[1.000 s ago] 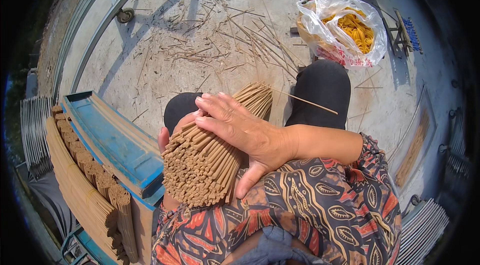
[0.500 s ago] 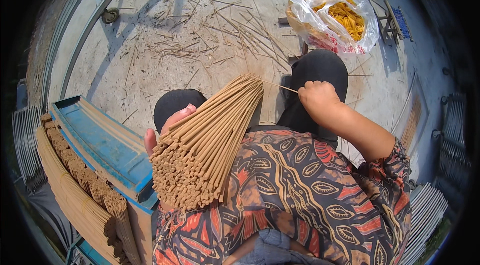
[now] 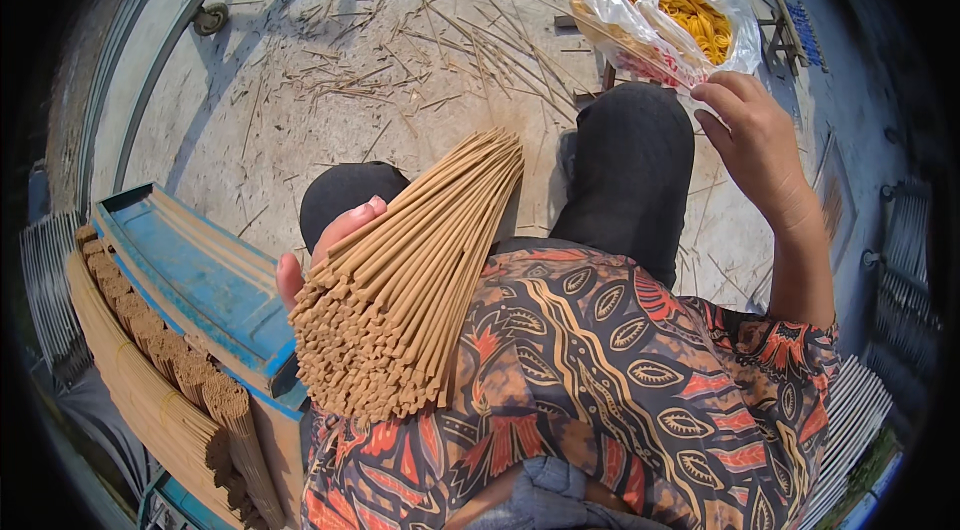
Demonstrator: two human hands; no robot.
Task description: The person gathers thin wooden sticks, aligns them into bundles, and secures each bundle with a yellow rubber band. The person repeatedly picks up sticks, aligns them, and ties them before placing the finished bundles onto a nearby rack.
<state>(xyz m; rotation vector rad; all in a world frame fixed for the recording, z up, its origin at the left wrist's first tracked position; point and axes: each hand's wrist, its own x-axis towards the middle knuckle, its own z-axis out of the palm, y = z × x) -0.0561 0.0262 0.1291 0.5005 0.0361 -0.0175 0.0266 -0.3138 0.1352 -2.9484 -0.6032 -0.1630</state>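
A thick bundle of brown incense sticks (image 3: pixel 400 290) lies over my lap, its blunt ends toward me and its tips fanning together at the far end. My left hand (image 3: pixel 345 227) is wrapped around the bundle's left side; only the thumb and some fingertips show, the rest hidden behind the sticks. Out to the right, my right hand (image 3: pixel 738 120) is raised beyond my knee, beside a clear plastic bag of yellow rubber bands (image 3: pixel 697 22). Its thumb and finger pinch one thin incense stick (image 3: pixel 615 38), which slants up and left across the bag.
On my left stands a blue tray (image 3: pixel 195 275), with stacked incense bundles (image 3: pixel 165 350) along its outer side. Broken sticks (image 3: pixel 375 70) litter the concrete floor ahead. A metal frame on a caster (image 3: pixel 210 20) rises at the far left.
My right hand has moved away from the bundle's tips, up and to the right, taking a single stick out with it. The left hand keeps its hold on the bundle.
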